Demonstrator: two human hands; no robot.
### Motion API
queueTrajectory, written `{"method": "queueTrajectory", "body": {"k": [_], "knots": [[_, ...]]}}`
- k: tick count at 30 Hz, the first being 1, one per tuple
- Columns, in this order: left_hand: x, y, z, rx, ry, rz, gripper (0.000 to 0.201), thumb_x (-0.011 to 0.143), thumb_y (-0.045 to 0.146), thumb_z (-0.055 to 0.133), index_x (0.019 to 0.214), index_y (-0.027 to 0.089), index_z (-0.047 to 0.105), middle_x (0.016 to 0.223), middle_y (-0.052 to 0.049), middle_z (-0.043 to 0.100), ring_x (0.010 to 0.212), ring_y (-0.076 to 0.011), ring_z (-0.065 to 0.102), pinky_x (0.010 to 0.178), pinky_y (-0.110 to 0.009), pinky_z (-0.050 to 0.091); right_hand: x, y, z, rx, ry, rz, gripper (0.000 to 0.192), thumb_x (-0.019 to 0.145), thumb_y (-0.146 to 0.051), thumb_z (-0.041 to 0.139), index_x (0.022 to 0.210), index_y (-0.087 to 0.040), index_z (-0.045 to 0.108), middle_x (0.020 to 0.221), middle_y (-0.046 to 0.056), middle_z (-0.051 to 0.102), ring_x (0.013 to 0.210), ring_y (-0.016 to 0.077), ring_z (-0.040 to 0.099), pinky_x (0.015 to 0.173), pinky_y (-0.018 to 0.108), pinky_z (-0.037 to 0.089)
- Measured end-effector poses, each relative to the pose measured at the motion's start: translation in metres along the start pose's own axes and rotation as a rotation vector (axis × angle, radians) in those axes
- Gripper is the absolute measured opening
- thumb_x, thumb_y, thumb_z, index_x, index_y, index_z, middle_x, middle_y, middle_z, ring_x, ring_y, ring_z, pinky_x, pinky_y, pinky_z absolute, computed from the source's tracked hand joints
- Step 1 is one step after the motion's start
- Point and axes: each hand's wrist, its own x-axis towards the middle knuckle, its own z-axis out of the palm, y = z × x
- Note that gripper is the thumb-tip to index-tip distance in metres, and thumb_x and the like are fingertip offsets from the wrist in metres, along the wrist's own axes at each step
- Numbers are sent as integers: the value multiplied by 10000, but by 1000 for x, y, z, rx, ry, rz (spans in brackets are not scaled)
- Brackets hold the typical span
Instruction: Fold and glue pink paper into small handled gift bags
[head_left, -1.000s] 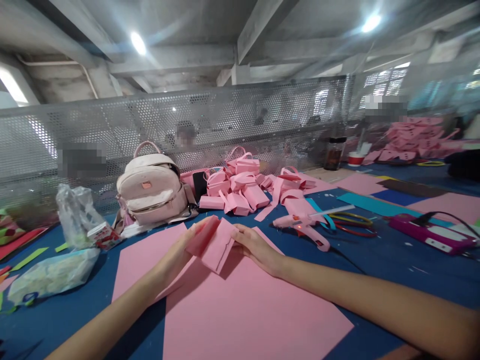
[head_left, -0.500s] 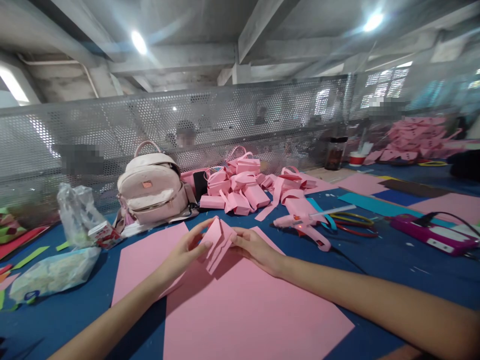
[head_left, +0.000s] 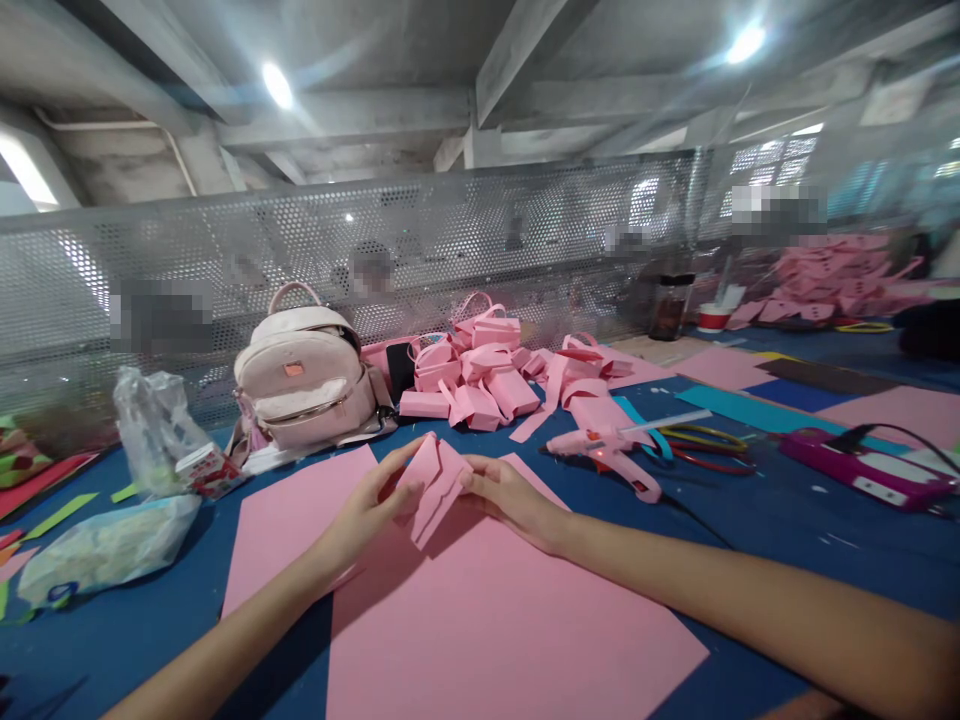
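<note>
A small folded pink paper piece, shaped like a little box or bag, is held tilted between both hands. My left hand grips its left side, thumb on the near face and fingers behind. My right hand pinches its right edge, some fingers hidden behind it. Beneath lie large pink paper sheets, on which the piece casts a shadow. Right of my right hand rests a pink glue gun with a small lit red light and a clear glue stick.
Behind stand a pale backpack and a heap of folded pink paper bags. Pliers or scissors with red and yellow handles and a magenta power strip lie right. Plastic bags sit left. A perforated metal partition runs behind.
Both hands stay in nearly the same place. My left thumb has shifted slightly on the paper piece, whose near flap looks a little different.
</note>
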Motion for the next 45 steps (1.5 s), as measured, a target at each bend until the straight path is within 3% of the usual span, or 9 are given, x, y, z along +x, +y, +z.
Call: {"method": "queueTrajectory", "body": {"k": [8, 16, 24, 30, 45], "knots": [[-1, 0, 3, -5, 1, -9, 613, 961, 516, 558, 1508, 261, 451, 1578, -70, 449, 1427, -345, 431, 1179, -510, 360, 0, -1, 0, 1, -15, -4, 419, 816, -487, 804, 1100, -186, 739, 1117, 96, 728, 1043, 242, 687, 1049, 443, 460], [-1, 2, 3, 4, -1, -22, 612, 969, 506, 542, 1512, 243, 439, 1605, -61, 407, 1463, -328, 381, 1232, -524, 255, 0, 0, 1, 0, -8, 4, 446, 806, -488, 813, 1118, -182, 728, 1100, 93, 731, 1026, 240, 694, 1024, 428, 474], [-1, 1, 4, 31, -12, -13, 567, 959, 346, 553, 1509, 271, 437, 1583, -58, 442, 1408, -299, 470, 1084, -420, 484, 0, 1, 0, -8, -5, -4, 480, 809, -490, 810, 1167, -189, 700, 1127, 93, 724, 1040, 240, 693, 1011, 418, 483], [0, -4, 5, 73, 13, 35, 727, 790, 97, 581, 1490, 254, 466, 1596, -39, 424, 1481, -254, 379, 1241, -411, 282, -1, 0, 2, -23, 12, -1, 542, 759, -515, 840, 1167, -190, 694, 1119, 92, 725, 1034, 249, 696, 1005, 422, 486], [-1, -4, 6, 150, 3, 75, 739, 782, 117, 589, 1494, 249, 443, 1594, -71, 421, 1456, -252, 414, 1224, -437, 311, -3, -3, 4, -132, 46, 2, 570, 769, -574, 800, 1181, -198, 681, 1162, 98, 713, 1051, 259, 680, 920, 387, 519]]}}
